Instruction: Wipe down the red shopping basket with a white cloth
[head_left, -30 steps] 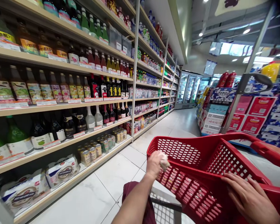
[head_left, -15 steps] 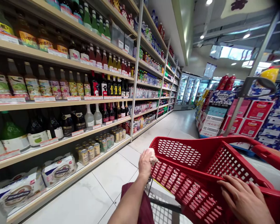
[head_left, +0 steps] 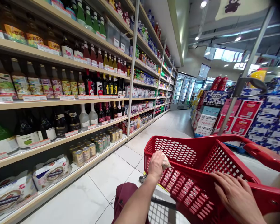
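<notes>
Shelves (head_left: pixel 49 103) packed with bottles and cans fill the left side, too many to count. Far back is a tall fridge (head_left: pixel 182 90) with glass doors. On the right stands a big pile of boxes (head_left: pixel 249 113), with two red bottles (head_left: pixel 219 83) on top. One red cart (head_left: pixel 198 176), full of little holes, is right in front of the person. One gray pole (head_left: pixel 256 46) with a dark loop handle stands behind it and hides some boxes. One dark red trouser leg (head_left: pixel 123 200) shows beside the cart. Two white packs (head_left: pixel 52 172) sit on the bottom shelf, and two white bottles (head_left: pixel 84 118) stand one shelf up. Two hands are at the cart. The right hand (head_left: pixel 238 196) lies on the near edge, fingers stretched out. The left hand (head_left: pixel 156 165) is closed on one pale cloth (head_left: pixel 165 161), at the left end of that same edge; this hand and its arm cover part of the cart. One small wheel (head_left: pixel 143 178) peeks out below.
</notes>
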The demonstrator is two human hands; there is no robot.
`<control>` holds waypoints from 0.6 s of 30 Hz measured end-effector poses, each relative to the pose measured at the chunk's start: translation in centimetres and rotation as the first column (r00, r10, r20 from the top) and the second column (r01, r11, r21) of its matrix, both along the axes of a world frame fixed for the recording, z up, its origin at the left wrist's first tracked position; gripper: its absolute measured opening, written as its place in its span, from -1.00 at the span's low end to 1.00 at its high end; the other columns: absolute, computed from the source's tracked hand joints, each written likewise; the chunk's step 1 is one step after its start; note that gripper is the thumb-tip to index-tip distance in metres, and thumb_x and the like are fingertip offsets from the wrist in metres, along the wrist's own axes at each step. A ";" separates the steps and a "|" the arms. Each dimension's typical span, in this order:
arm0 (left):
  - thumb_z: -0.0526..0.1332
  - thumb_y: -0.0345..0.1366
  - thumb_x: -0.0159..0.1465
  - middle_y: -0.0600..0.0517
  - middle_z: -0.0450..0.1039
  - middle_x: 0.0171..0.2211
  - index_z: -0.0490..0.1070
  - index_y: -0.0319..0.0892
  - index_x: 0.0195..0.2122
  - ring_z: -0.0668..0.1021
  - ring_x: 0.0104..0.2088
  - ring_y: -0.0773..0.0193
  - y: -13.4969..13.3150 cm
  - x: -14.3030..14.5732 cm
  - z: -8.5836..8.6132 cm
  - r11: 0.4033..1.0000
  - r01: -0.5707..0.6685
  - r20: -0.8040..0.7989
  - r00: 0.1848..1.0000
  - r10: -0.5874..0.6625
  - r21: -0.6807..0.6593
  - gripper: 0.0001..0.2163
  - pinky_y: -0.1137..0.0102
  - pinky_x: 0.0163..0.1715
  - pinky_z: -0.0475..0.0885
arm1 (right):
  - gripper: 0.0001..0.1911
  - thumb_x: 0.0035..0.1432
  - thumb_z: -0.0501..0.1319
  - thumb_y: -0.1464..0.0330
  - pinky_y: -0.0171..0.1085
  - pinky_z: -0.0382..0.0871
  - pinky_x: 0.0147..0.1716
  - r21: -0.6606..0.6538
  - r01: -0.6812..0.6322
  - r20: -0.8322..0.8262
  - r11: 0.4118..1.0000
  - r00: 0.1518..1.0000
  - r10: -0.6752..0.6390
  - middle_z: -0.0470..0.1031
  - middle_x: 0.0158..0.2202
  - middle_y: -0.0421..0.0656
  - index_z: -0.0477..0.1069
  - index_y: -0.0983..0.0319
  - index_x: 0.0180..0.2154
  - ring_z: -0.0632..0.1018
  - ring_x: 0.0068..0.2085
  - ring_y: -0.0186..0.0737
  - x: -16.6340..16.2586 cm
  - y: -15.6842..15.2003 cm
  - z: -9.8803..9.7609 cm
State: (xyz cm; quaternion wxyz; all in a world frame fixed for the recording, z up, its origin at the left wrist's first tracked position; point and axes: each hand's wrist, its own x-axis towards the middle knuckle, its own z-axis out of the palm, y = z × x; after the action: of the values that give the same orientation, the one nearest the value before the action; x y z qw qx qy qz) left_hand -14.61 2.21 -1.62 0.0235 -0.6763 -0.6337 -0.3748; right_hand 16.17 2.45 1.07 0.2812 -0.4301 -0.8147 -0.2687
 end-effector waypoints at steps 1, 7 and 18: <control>0.03 -0.44 0.21 0.04 0.29 0.06 0.36 -0.14 -0.06 0.22 0.13 0.24 0.0 0.3 0.0 0.999 0.044 -0.027 0.999 -0.044 0.002 -0.71 0.25 0.15 0.12 | -0.63 0.07 -0.07 0.25 -0.01 0.08 -0.04 0.005 -0.009 0.005 1.000 1.000 0.009 0.48 -0.14 -0.15 0.40 0.15 -0.17 0.45 -0.13 -0.10 0.1 0.0 0.0; -0.03 -0.50 0.21 0.04 0.26 0.08 0.30 -0.11 -0.01 0.22 0.13 0.25 0.1 -0.7 0.4 0.995 -0.093 0.008 0.996 0.093 -0.031 -0.65 0.14 0.10 0.18 | -0.64 0.06 -0.07 0.29 -0.02 0.07 -0.02 0.005 -0.009 0.022 1.000 1.000 0.009 0.46 -0.12 -0.17 0.41 0.11 -0.17 0.43 -0.10 -0.11 0.7 -0.2 -0.2; -0.03 -0.48 0.22 0.04 0.28 0.07 0.28 -0.12 0.01 0.26 0.11 0.26 0.7 0.3 0.3 0.999 0.014 0.002 1.000 -0.014 -0.046 -0.65 0.17 0.12 0.16 | -0.65 0.05 -0.07 0.30 -0.04 0.07 -0.05 0.043 -0.049 -0.010 0.998 0.999 0.049 0.46 -0.13 -0.16 0.43 0.10 -0.23 0.43 -0.10 -0.09 0.5 -1.3 -0.2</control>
State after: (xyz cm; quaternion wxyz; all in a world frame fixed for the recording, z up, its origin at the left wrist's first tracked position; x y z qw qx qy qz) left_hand -14.34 2.88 -1.33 0.0047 -0.6806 -0.6376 -0.3610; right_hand 16.71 1.14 0.86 0.3015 -0.4054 -0.8174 -0.2767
